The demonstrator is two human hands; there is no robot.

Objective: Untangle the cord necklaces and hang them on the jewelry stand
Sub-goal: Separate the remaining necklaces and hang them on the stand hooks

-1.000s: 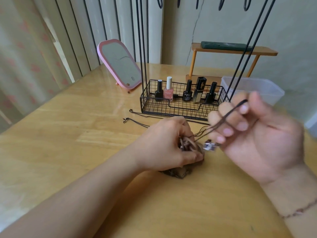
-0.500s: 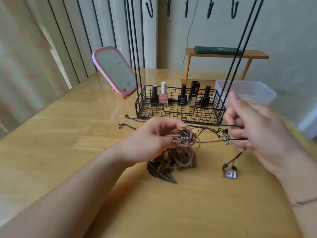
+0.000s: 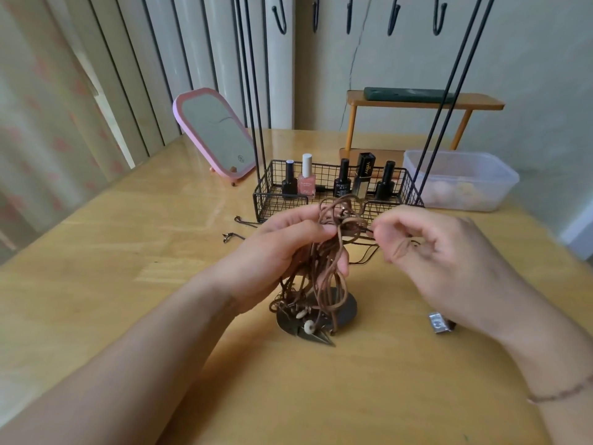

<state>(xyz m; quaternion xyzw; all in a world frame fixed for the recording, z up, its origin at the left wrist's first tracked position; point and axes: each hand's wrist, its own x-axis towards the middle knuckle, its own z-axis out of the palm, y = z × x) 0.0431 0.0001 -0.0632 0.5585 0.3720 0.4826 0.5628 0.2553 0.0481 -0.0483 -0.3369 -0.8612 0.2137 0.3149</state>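
In the middle of the frame my left hand (image 3: 288,248) grips the tangled bundle of brown cord necklaces (image 3: 324,261), thumb and fingers curled round the strands near the top. I have lifted the bundle higher than half a second ago: its looped top now stands in front of the wire basket, and the cords hang down to the dark leaf-shaped pendants (image 3: 308,329) that rest on the counter (image 3: 128,284) below. My right hand (image 3: 426,248), right of centre, has come in close; its thumb and forefinger pinch a thin dark cord (image 3: 369,252) that runs out of the knot. The square silver pendant (image 3: 439,322), which dangled under that hand before, now lies on the counter at the lower right, partly behind my wrist. The jewelry stand (image 3: 256,149) rises behind, its basket (image 3: 276,200) holding nail polish bottles (image 3: 306,181), its hooks (image 3: 279,20) along the top edge bare. More of those hooks show than earlier. A pink mirror (image 3: 211,133) leans at the upper left and a plastic tub (image 3: 462,181) sits at the right.
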